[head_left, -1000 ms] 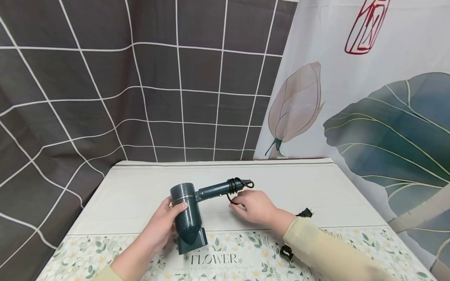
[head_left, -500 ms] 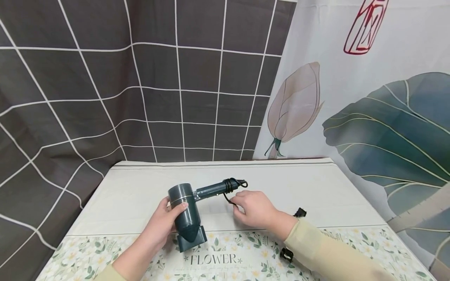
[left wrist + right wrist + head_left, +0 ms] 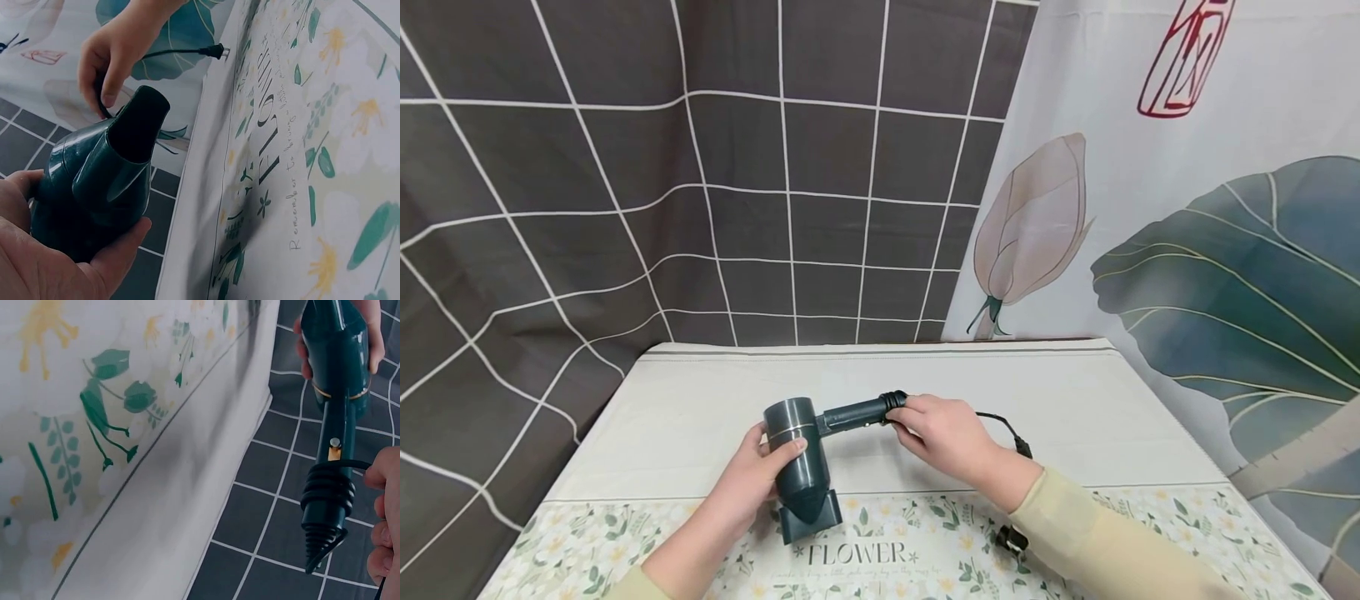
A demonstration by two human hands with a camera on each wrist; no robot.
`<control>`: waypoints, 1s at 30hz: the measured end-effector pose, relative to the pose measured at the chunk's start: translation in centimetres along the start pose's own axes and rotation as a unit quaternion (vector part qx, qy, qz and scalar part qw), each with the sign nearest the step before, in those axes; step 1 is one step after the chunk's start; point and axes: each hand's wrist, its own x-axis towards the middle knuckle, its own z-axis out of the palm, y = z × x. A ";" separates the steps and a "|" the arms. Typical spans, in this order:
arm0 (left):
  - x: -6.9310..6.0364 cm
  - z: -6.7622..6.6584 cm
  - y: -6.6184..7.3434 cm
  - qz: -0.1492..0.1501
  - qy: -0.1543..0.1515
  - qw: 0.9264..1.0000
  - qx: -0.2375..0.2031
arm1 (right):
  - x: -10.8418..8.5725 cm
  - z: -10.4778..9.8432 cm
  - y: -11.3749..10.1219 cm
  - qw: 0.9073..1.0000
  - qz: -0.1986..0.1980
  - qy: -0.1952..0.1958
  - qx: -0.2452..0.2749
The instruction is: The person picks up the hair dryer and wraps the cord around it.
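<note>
Green dryer shows nozzle opening only in left wrist view.

Head: from high up, facing forward and down over the table to its far edge
Left wrist: sideways, close to the nozzle of the hair dryer
Right wrist: sideways, close to its handle
Both wrists: hair dryer, far edge

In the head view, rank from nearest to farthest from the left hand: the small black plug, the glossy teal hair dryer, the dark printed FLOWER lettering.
1. Glossy teal hair dryer: held in the left hand.
2. Dark printed FLOWER lettering: on the tablecloth, lower right.
3. Small black plug: farther right, past the right hand.
</note>
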 end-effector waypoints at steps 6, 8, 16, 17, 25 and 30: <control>0.0 0.0 0.0 0.000 0.000 1.000 0.006 | 0.0 -0.3 0.3 1.000 -0.005 0.008 -0.001; 0.0 -0.1 0.0 -0.003 0.001 1.000 0.014 | 0.0 -0.3 0.5 1.000 -0.008 0.010 -0.001; -0.3 -0.4 0.1 -0.010 -0.003 0.998 0.060 | 0.0 -0.3 1.4 1.000 -0.023 0.011 -0.003; -0.3 -0.4 0.1 -0.008 -0.004 0.998 0.063 | 0.0 -0.3 1.5 1.000 -0.023 0.011 0.000; -0.5 -0.7 -0.2 0.005 -0.020 0.996 0.082 | -0.3 -0.3 2.5 0.998 0.015 -0.017 0.063; -0.6 -0.8 -0.4 0.013 -0.022 0.994 0.102 | -0.5 0.0 3.5 0.995 0.042 -0.020 0.090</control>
